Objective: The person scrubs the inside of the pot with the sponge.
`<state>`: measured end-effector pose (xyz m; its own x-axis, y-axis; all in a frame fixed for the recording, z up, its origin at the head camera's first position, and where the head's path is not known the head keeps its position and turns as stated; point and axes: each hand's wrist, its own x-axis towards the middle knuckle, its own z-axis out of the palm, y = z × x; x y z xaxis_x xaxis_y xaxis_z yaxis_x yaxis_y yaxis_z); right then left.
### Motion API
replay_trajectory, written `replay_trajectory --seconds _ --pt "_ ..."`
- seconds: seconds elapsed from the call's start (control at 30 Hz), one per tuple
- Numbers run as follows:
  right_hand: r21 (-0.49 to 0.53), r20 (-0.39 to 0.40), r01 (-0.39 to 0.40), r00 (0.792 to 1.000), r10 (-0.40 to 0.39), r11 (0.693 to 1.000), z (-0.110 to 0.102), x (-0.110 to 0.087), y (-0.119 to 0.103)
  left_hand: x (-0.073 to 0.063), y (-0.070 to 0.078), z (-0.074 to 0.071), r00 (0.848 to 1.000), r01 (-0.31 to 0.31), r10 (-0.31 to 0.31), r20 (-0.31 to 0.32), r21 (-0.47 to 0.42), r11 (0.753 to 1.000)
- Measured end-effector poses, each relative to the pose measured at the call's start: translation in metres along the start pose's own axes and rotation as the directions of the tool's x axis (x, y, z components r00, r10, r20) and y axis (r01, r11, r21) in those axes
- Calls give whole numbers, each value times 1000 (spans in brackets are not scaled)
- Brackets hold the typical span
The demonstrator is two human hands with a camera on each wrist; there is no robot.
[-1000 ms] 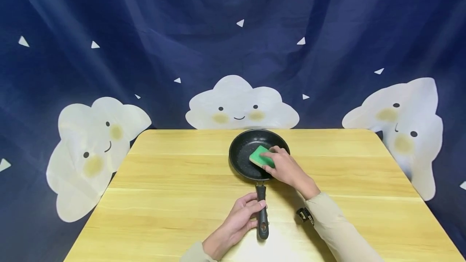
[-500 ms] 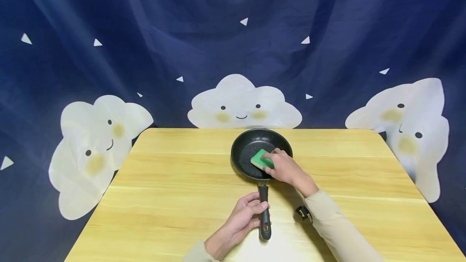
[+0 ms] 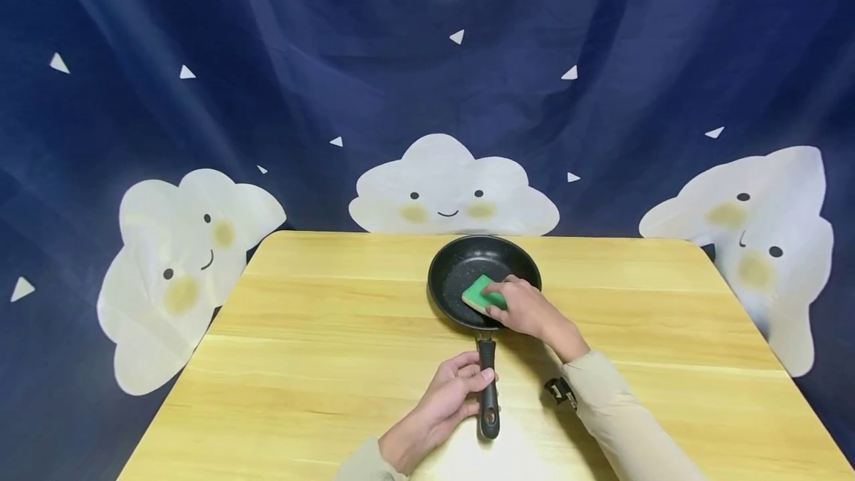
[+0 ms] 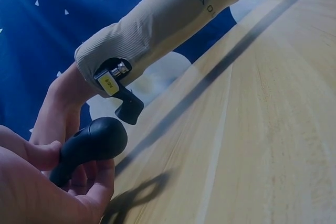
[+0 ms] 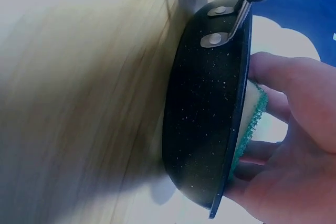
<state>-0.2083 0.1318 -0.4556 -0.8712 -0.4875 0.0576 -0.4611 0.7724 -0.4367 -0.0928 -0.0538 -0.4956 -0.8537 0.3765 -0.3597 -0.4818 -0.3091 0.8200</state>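
Note:
A black speckled frying pan (image 3: 457,266) stands near the far edge of the table, its handle (image 3: 490,399) pointing toward me. My left hand (image 3: 446,399) grips that handle, thumb on top and fingers beneath; the left wrist view shows the rounded handle end (image 4: 102,139) between thumb and fingers. Inside the pan, my right hand (image 3: 531,310) holds a green-topped sponge (image 3: 479,294) with a pale underside. In the right wrist view the pan's outer wall (image 5: 207,103) hides the sponge's lower part, and the right hand (image 5: 299,124) reaches over the rim.
The pan is on a light wooden table (image 3: 300,362). A dark blue curtain (image 3: 401,58) with white clouds hangs behind the table's far edge. A small black camera mount (image 3: 559,392) hangs under my right sleeve (image 3: 628,421).
The whole head view has shifted slightly, so everything appears a little farther right. Both hands keep their holds on the handle and the sponge, with little visible movement of the sponge in the pan.

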Motion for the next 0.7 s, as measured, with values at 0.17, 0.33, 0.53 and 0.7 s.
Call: replay_trajectory --seconds 0.17,0.33,0.53,0.7 --pt "39 -17 30 999 -29 999 -2 -1 0 2 1 1 1000 3 -3 12 8 1000" --pt "96 -17 99 995 -97 990 -1 0 -2 2 1 0 1000 -1 1 10 9 1000" --pt "139 -14 109 994 -108 984 5 2 -6 0 1 0 1000 -14 14 11 8 1000" --pt "175 6 82 996 -84 981 10 4 -7 -1 0 0 1000 -16 16 6 5 1000"
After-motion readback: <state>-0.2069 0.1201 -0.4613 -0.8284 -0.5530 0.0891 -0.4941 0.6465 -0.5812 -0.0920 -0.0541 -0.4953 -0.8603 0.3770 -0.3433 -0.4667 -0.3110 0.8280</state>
